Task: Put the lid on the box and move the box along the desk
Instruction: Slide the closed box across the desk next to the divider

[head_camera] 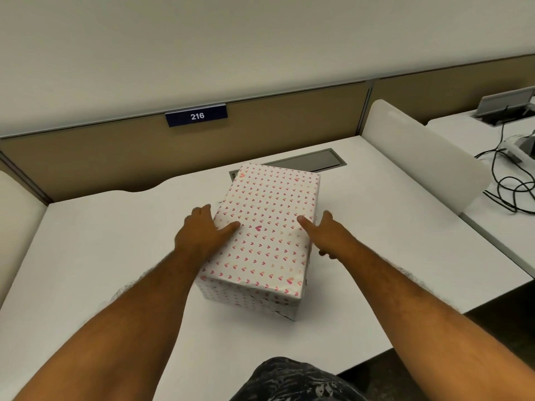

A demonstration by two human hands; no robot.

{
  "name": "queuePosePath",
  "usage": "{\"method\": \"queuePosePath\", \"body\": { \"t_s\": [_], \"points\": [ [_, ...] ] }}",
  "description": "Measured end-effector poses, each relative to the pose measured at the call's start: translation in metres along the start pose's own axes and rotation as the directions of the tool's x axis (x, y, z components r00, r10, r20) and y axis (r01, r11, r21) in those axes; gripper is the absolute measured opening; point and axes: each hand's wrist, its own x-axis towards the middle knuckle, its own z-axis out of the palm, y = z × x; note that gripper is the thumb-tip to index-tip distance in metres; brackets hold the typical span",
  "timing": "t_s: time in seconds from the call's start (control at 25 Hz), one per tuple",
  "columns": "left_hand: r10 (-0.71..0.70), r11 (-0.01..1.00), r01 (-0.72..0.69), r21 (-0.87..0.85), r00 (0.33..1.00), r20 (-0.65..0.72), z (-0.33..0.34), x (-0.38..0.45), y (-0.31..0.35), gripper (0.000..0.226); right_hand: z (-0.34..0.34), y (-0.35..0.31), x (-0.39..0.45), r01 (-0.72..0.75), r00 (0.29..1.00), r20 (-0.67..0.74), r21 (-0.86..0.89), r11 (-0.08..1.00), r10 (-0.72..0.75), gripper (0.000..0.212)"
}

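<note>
A white box with small pink hearts (278,302) stands in the middle of the white desk (115,256), and its matching lid (266,227) sits on top of it. My left hand (202,235) clasps the left side of the lid, thumb resting on the top. On the lid's right side, my right hand (324,235) grips the same way, thumb on top and fingers down the side. The fingers behind both sides are hidden.
A grey cable hatch (307,162) lies just behind the box. Tan partition with a "216" sign (197,115) closes the back. White dividers (422,157) stand at the right and left. Black cables (509,180) lie on the neighbouring desk at right.
</note>
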Motion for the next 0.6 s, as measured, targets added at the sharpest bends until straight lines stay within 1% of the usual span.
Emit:
{"method": "queuePosePath", "body": {
  "t_s": [0.04,0.12,0.16,0.24,0.48,0.6],
  "points": [
    [0.014,1.0,-0.014,-0.013,0.999,-0.035,0.001,0.0,0.007,0.117,0.006,-0.003,0.001,0.036,0.998,-0.042,0.019,0.999,-0.035,0.091],
    [0.027,0.999,-0.027,-0.044,1.0,-0.008,0.012,-0.005,0.018,0.117,0.021,0.0,0.0,0.1,0.995,0.009,0.071,0.992,-0.101,0.087],
    [0.026,0.999,-0.025,-0.046,1.0,0.017,0.02,-0.007,0.019,0.117,0.028,0.005,-0.001,0.11,0.993,0.032,0.118,0.987,-0.114,0.084],
    [0.012,0.999,-0.012,-0.034,1.0,0.015,0.028,-0.009,0.017,0.116,0.038,0.014,-0.002,0.098,0.995,0.017,0.182,0.978,-0.103,0.08],
    [-0.001,1.0,0.001,-0.025,1.0,-0.001,0.028,-0.009,0.018,0.114,0.038,0.016,0.001,0.111,0.993,0.01,0.198,0.974,-0.115,0.077],
    [-0.011,1.0,0.011,-0.025,1.0,-0.005,0.028,-0.009,0.018,0.112,0.038,0.018,0.003,0.122,0.992,0.007,0.128,0.984,-0.124,0.077]
  ]
}}
